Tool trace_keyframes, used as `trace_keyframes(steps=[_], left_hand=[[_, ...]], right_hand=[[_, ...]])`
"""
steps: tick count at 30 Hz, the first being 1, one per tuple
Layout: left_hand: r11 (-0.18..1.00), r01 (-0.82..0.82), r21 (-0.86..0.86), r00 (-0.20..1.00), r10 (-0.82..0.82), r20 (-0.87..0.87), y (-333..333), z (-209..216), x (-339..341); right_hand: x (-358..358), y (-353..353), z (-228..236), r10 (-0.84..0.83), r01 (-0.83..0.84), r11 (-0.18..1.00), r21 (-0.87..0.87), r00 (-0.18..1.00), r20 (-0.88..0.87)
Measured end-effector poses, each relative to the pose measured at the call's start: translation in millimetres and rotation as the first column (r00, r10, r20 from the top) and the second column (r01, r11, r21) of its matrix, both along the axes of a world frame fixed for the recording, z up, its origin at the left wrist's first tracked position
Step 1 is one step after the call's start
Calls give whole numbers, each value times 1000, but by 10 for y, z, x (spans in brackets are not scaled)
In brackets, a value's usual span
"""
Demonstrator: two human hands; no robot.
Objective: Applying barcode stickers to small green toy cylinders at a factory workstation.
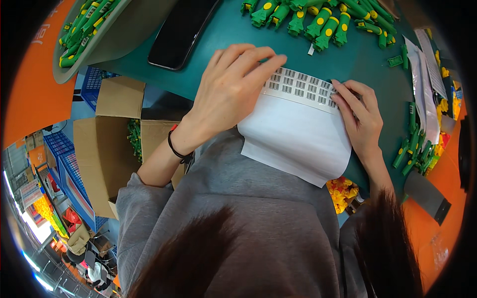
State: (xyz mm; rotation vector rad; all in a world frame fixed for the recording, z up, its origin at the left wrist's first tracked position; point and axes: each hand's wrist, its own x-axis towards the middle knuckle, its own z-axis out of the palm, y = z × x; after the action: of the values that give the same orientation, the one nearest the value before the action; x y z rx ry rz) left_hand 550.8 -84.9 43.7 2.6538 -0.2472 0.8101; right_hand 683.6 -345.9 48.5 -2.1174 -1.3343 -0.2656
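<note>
Our L hand is part-curled over the upper L end of the label sheet, thumb & index tip close together, a bit blurred; can't tell if it's gripping anything. Our R hand is half-closed, thumb & fingers pinching the sheet's R edge. Sheet's in front of us, across the near edge of the green table: barcode rows up top, blank white part below, curving down twd our grey top.

Beyond the sheet we see a pile of green pcs w/ yellow dots. Upper L of it, a dark phone, then a grey bin w/ more green pcs. L of it & lower, an open cardboard box. R of it, loose green pcs & whitish plastic bags. Just below its lower R corner, yellow pcs.
</note>
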Motion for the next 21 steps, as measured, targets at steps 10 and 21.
trace_keyframes(steps=[10,21], left_hand=[[997,6,-83,999,-10,-44,9,20,37],[1000,-21,0,1000,21,13,-218,315,210]], right_hand=[[37,-345,20,-45,53,997,-52,987,151],[70,-358,-11,-59,62,998,-15,988,142]])
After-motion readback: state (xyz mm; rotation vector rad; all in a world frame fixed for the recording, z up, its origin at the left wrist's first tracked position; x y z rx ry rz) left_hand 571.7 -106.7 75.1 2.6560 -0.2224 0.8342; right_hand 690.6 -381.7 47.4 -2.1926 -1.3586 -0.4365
